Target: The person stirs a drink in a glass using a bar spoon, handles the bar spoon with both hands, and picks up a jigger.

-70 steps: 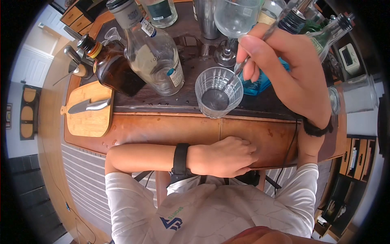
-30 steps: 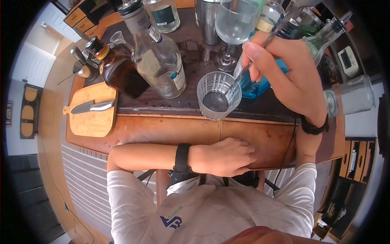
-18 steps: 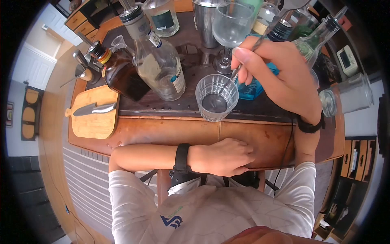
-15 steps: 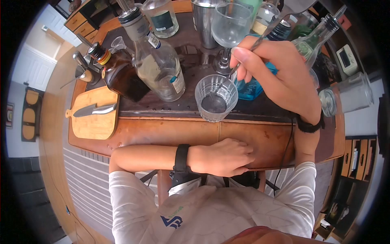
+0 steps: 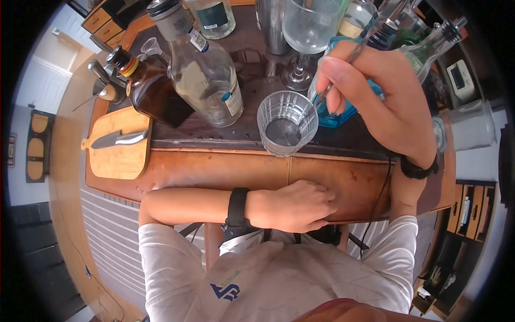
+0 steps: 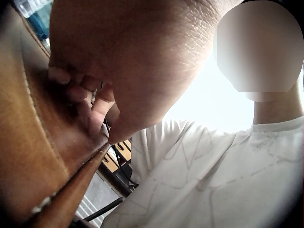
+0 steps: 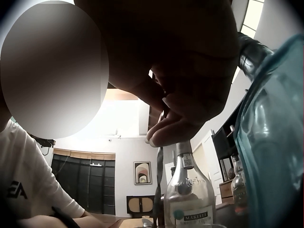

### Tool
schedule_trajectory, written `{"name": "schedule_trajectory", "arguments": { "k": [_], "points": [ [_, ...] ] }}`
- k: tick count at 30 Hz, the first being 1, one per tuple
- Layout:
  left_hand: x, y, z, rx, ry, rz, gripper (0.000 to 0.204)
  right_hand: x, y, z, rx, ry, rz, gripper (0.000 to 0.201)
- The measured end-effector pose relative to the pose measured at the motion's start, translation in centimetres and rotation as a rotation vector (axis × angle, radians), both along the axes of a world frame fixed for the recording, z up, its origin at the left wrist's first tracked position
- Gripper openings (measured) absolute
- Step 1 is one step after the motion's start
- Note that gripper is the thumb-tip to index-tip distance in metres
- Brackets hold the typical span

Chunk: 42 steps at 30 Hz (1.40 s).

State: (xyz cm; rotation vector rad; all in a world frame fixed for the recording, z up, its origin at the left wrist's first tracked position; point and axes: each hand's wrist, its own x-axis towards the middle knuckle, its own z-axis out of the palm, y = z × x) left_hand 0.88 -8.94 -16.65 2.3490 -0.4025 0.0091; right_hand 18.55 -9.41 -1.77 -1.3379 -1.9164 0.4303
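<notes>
In the head view my right hand (image 5: pixel 383 99) pinches a twisted metal spoon (image 5: pixel 358 49) between thumb and fingers. The spoon's lower end reaches into a cut-glass tumbler (image 5: pixel 288 123), which stands upright near the dark panel's front edge. In the right wrist view the twisted shaft (image 7: pixel 159 175) runs down below the fingers of my right hand (image 7: pixel 190 85). My left hand (image 5: pixel 292 206) rests on the brown leather edge (image 5: pixel 214 169), its fingers loosely bent with nothing in them. A blue bottle (image 5: pixel 343 110) stands just behind the tumbler, partly covered by my right hand.
To the left are a clear bottle (image 5: pixel 206 80), a brown bottle (image 5: pixel 161 96), and a knife (image 5: pixel 119 139) on a cutting board (image 5: pixel 118 163). A stemmed glass (image 5: pixel 308 27) and a metal shaker (image 5: pixel 272 27) stand behind the tumbler. At the right is a clear glass vessel (image 5: pixel 469 126).
The head view has shifted slightly. My right hand keeps its pinch on the spoon, whose shaft has changed position within the tumbler. My left hand has stayed on the leather edge.
</notes>
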Motion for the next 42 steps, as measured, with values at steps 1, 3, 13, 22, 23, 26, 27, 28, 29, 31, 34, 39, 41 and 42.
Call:
{"name": "schedule_trajectory", "arguments": {
  "k": [1, 3, 13, 22, 23, 26, 27, 28, 29, 31, 34, 39, 41, 42],
  "points": [
    [0.0, 0.0, 0.0, 0.008, -0.003, 0.000, 0.023, -0.1, 0.1, -0.1, 0.001, 0.017, -0.001, 0.031],
    [-0.1, -0.1, -0.3, 0.001, -0.013, 0.004, 0.022, -0.1, 0.2, -0.5, -0.004, 0.036, -0.003, 0.032],
    [-0.1, -0.2, -0.2, 0.004, -0.019, 0.022, 0.022, 0.5, 0.1, -0.3, 0.012, 0.001, -0.074, 0.031],
    [-0.1, -0.2, -0.2, 0.003, -0.010, 0.020, 0.022, 0.0, 0.1, -0.6, -0.014, 0.041, -0.028, 0.031],
    [-0.1, -0.2, -0.2, 0.002, -0.010, 0.020, 0.022, 0.0, 0.3, -0.7, 0.005, 0.049, -0.020, 0.031],
    [-0.1, -0.2, -0.2, -0.003, -0.009, 0.023, 0.022, -0.1, 0.7, -1.4, 0.090, 0.056, -0.024, 0.031],
    [-0.1, -0.2, -0.2, -0.002, -0.010, 0.022, 0.022, 0.0, 0.6, -1.3, 0.090, 0.056, -0.025, 0.031],
    [0.0, -0.2, -0.1, -0.002, -0.011, 0.021, 0.021, 0.0, 0.5, -1.0, 0.074, 0.025, -0.053, 0.031],
    [-0.1, -0.1, -0.1, -0.001, -0.012, 0.021, 0.021, 0.1, 0.3, -0.8, 0.058, -0.006, -0.082, 0.030],
    [-0.1, -0.2, -0.2, 0.001, -0.008, 0.020, 0.021, 0.2, 0.1, -0.3, 0.039, -0.033, -0.088, 0.030],
    [-0.1, -0.2, -0.3, 0.002, -0.001, 0.018, 0.022, 0.2, -0.2, 0.0, -0.010, -0.048, -0.077, 0.030],
    [-0.1, -0.1, -0.2, 0.001, -0.015, 0.014, 0.022, 0.0, 0.1, -0.7, 0.005, 0.024, 0.004, 0.031],
    [-0.1, -0.1, -0.3, 0.002, -0.019, 0.012, 0.022, -0.2, 0.3, -0.8, 0.013, 0.062, 0.007, 0.030],
    [-0.1, -0.1, -0.3, 0.005, -0.018, 0.014, 0.022, -0.3, 0.4, -0.8, 0.013, 0.062, 0.007, 0.030]
  ]
}}
